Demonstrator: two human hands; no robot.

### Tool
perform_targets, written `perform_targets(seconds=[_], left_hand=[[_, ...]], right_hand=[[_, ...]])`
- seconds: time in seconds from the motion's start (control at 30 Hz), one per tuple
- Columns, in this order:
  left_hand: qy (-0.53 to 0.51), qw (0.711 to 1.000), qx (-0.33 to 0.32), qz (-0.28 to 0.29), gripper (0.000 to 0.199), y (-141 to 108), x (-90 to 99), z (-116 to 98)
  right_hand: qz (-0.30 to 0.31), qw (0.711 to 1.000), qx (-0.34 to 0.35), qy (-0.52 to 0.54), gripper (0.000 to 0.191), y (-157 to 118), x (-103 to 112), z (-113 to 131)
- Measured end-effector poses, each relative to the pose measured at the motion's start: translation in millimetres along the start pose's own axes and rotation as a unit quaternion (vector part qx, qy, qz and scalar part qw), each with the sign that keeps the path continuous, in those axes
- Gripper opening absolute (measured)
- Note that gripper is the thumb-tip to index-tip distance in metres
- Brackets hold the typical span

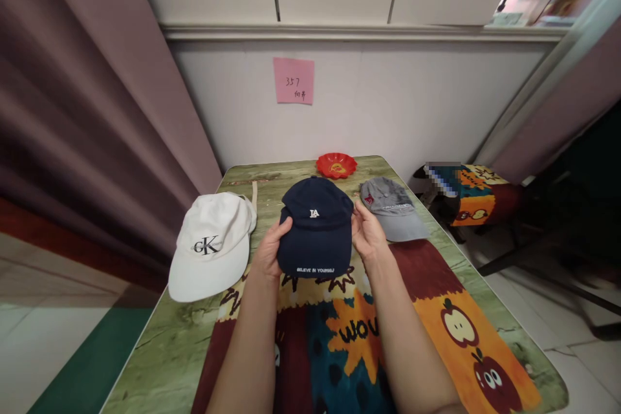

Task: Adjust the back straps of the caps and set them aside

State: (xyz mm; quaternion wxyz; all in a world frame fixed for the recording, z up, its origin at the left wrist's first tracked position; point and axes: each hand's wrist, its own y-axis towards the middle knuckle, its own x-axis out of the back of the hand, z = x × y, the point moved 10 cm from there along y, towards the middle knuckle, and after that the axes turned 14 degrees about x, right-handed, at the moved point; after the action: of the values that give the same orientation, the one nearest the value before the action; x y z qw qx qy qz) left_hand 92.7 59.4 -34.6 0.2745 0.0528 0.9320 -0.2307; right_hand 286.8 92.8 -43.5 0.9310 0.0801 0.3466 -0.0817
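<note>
A navy baseball cap (316, 239) with "LA" on its front and "BELIEVE IN YOURSELF" along the brim is held between both hands, brim toward me. My left hand (272, 249) grips its left side, thumb on top. On the opposite side my right hand (367, 229) grips the cap's edge, fingers partly hidden. To the left lies a white baseball cap (211, 246) marked "CK". A grey baseball cap (392, 210) with a small red emblem rests just beyond my right hand.
A red scalloped dish (336, 165) stands at the back of the green marbled table (165, 336). A patterned cloth (451, 310) covers the table's front. The wall with a pink note (294, 81) rises behind. At right is a stool (478, 197) with similar cloth.
</note>
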Motion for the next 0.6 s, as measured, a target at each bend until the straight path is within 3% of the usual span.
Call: perform_targets(seconds=[0.17,0.3,0.4,0.5,0.6], left_hand=[[-0.059,0.988,-0.118,-0.074,0.037,-1,18.9,-20],[-0.093,0.972,-0.201,-0.082,0.042,-12,17.9,-36],[-0.082,0.969,-0.222,-0.077,0.041,-16,11.3,-41],[-0.057,0.968,-0.232,-0.080,0.039,-17,5.3,-42],[-0.034,0.974,-0.210,-0.075,0.036,-13,0.3,-38]], right_hand=[[0.048,0.993,-0.104,0.004,0.023,-22,-24,-9],[0.072,0.988,-0.136,0.001,0.024,-39,-47,-11],[0.045,0.989,-0.126,0.055,0.024,-48,-64,-14],[-0.007,0.986,-0.108,0.125,0.036,-55,-76,-21],[-0.038,0.981,-0.110,0.156,0.038,-56,-76,-29]])
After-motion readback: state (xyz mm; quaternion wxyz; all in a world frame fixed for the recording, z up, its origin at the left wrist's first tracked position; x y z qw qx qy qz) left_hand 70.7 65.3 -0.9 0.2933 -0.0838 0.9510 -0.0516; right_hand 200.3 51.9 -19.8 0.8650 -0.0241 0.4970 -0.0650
